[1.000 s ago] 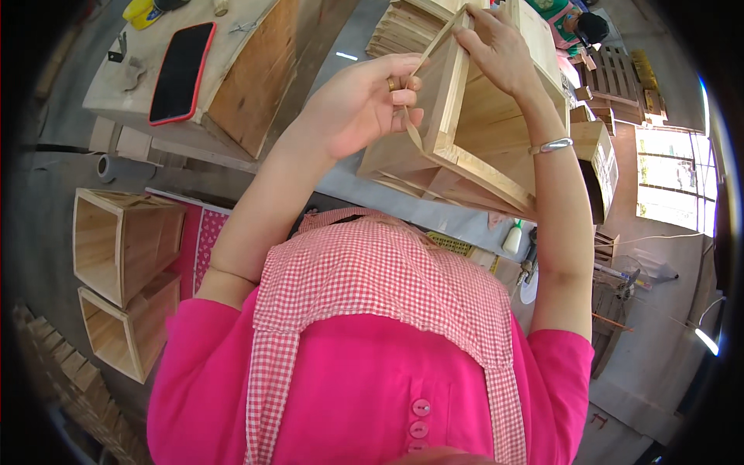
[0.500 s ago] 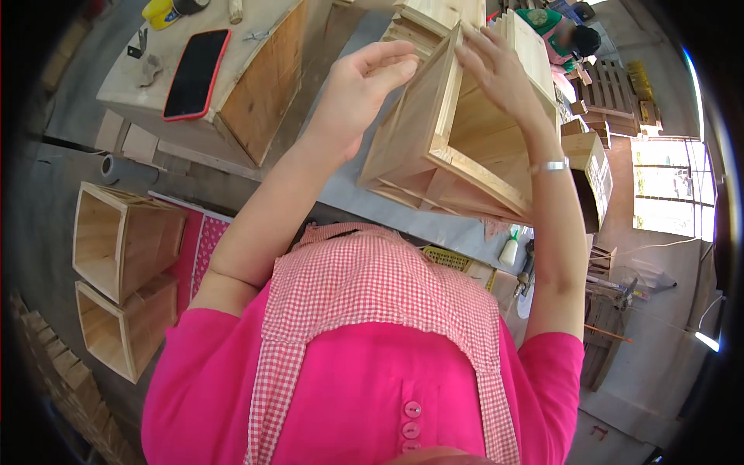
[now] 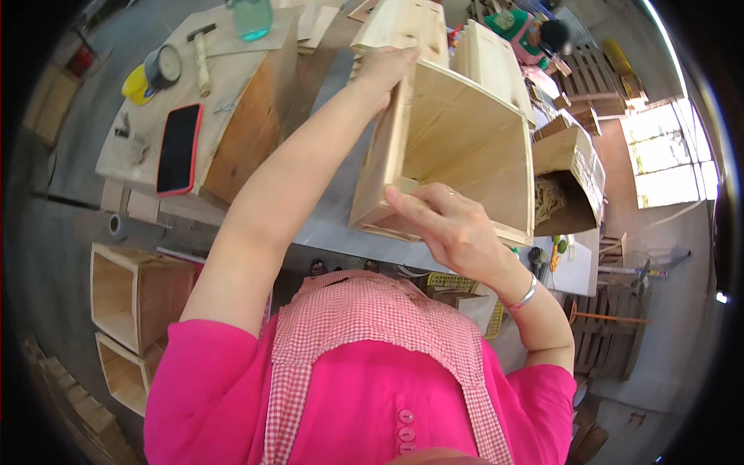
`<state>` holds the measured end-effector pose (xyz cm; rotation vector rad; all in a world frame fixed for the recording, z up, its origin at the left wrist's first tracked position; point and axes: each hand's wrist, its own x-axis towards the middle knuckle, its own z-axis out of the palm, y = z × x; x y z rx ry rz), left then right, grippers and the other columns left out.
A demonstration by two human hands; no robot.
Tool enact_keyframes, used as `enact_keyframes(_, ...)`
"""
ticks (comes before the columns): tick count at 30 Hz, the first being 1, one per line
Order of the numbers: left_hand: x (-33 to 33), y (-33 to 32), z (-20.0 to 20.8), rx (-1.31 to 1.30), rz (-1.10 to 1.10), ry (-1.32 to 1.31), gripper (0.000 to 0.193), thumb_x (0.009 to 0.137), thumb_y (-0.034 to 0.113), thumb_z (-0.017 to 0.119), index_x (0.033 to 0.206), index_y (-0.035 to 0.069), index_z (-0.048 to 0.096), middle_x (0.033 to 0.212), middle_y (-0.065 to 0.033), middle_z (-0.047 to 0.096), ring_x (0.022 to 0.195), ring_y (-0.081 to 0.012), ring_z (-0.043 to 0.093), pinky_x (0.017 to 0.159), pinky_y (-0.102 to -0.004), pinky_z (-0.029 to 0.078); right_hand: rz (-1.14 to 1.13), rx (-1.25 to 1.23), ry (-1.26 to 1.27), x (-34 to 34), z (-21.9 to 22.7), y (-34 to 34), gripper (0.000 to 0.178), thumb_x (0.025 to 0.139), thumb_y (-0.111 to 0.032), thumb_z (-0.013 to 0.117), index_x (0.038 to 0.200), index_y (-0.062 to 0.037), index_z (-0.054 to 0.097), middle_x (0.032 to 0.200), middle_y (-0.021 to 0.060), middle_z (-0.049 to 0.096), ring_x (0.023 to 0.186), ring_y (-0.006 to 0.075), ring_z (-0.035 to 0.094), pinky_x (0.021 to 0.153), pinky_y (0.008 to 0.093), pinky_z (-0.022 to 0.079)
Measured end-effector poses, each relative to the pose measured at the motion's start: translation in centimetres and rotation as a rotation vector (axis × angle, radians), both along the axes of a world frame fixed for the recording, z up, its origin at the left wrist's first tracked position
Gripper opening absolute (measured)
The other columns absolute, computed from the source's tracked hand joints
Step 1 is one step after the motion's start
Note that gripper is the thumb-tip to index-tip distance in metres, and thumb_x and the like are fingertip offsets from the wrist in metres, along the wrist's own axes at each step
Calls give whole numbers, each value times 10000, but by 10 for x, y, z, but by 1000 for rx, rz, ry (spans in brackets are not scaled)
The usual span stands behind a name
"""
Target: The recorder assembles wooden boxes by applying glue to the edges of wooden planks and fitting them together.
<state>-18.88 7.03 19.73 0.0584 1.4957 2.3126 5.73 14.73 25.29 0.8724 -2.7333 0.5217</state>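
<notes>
A pale wooden box (image 3: 465,143) stands in front of me on the grey-topped table, its open side tilted up toward me. My left hand (image 3: 385,74) grips its far left corner, the fingers partly hidden behind the wood. At the near left corner, my right hand (image 3: 453,229) holds the edge with thumb and fingers. A thin band shows on one finger and a silver bangle circles that wrist. The box's underside is hidden.
More pale wooden boxes (image 3: 403,27) stand just beyond. A workbench at left bears a phone (image 3: 179,149), a hammer (image 3: 202,62) and a tape roll (image 3: 162,67). A cardboard box (image 3: 570,178) is at right. Two wooden boxes (image 3: 116,298) sit lower left. Another person (image 3: 527,39) is far right.
The box has turned, so its open side now faces me. My left hand has reached forward onto its far corner; my right hand has come down from the top to the near corner.
</notes>
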Motion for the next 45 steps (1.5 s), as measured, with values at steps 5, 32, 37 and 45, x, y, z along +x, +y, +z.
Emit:
enact_keyframes(5,-26,6,-29,-1,126,162,117,765,61,707,834,-35,708,830,-101,701,753,-159,645,690,-296,516,-24,66,-73,-5,-2,5,530,802,0,645,1316,-129,617,899,94,599,750,257,620,637,363,528)
enact_keyframes(32,-24,-8,-30,-480,230,587,241,870,177,616,918,-39,712,845,-144,706,827,-190,677,759,-296,495,-904,-15,27,-92,-28,197,399,936,-318,623,1257,-83,653,906,177,714,810,215,699,768,328,533)
enact_keyframes(37,-25,-10,-33,-921,244,1064,260,919,219,584,952,5,726,920,-147,725,887,-223,689,807,-307,505,-777,-151,85,-88,-19,189,272,908,-102,568,1109,43,681,841,217,654,716,233,637,644,336,484)
enact_keyframes(45,-22,-30,-22,-544,80,301,325,957,290,595,1012,-2,728,985,-106,733,925,-186,683,826,-309,511,-735,-177,31,-88,-24,194,332,886,-217,576,1124,-17,692,997,306,646,963,378,652,881,409,495)
